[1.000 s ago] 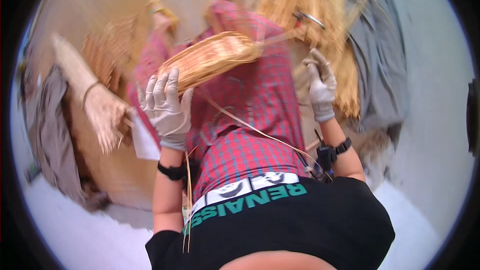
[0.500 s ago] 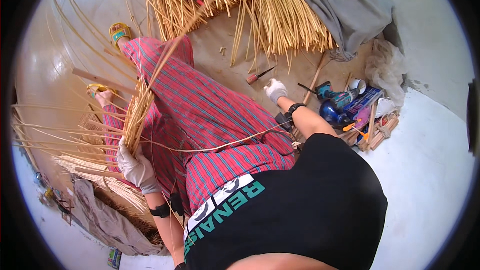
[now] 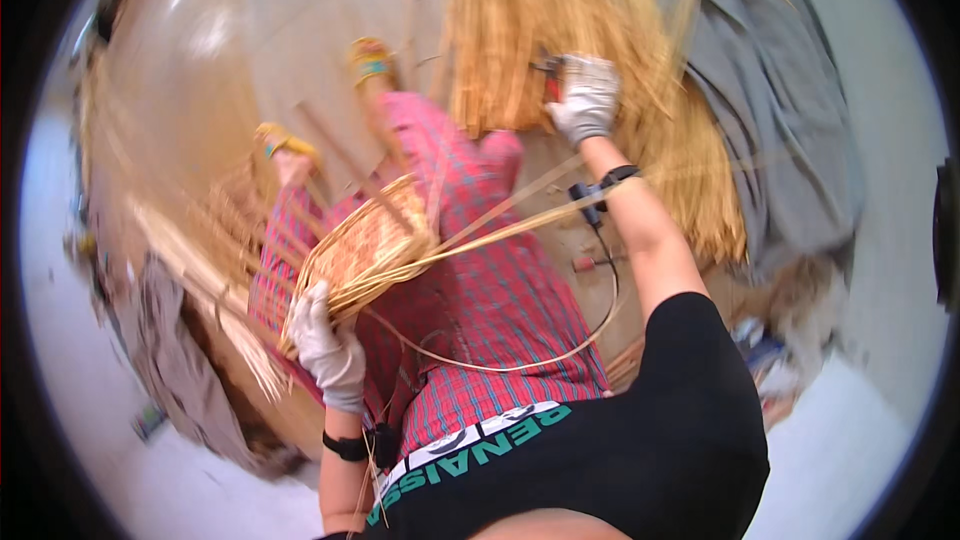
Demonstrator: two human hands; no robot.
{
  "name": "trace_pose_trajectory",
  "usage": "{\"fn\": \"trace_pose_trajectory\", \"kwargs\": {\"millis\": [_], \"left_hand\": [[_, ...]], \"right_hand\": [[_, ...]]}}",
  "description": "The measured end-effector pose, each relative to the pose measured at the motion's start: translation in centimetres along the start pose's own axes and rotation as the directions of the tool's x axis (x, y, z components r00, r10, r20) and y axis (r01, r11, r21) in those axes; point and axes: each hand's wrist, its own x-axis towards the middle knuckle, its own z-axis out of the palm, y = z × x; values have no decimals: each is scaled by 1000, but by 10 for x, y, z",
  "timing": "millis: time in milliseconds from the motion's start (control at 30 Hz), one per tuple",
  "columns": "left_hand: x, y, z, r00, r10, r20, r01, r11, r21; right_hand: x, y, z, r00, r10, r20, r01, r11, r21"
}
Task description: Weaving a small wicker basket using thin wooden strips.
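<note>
My left hand [image 3: 335, 355], in a white glove, is closed on the near rim of a partly woven wicker basket [image 3: 365, 240]. The basket rests tilted against my lap, and long loose canes stick out from its edge. Farther off to the right, my gloved right hand [image 3: 587, 105] is closed at a pair of pruning shears [image 3: 551, 80] with a dark head and a red handle. The shears are over the pile of canes [image 3: 550, 0]; my palm hides part of them. A thin loose cane [image 3: 480, 368] curves across my lap.
Grey cloth [image 3: 790, 120] covers the right side of the cane pile. A red-handled tool [image 3: 583, 264] lies on the floor by my right forearm. Blurred tools and plastic [image 3: 765, 355] sit at the right. Pale split strips [image 3: 225, 310] and a brownish cloth [image 3: 180, 340] lie left.
My right hand has gone from beside the red-handled tool forward to the shears on the canes and closed on them. The basket has turned, showing its inside. The whole view has swung.
</note>
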Motion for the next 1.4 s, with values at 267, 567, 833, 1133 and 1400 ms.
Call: {"fn": "trace_pose_trajectory", "kwargs": {"millis": [267,567,833,1133,1400], "left_hand": [[14,12,-29,990,-48,130,54,998,-45],[60,69,-19,986,129,-101,-141,982,-128],[68,91,64,927,284,-244,-338,916,-217],[57,85,101,898,293,-329,-384,887,-257],[66,78,81,981,168,-95,-189,742,-644]], "right_hand": [[14,-1,-3,924,304,230,-220,918,-330],[-111,95,40,908,74,412,-416,275,867],[-224,55,13,742,158,651,-643,-109,758],[-189,37,-24,846,58,530,-529,-24,848],[-194,36,-62,835,26,550,-551,24,834]]}}
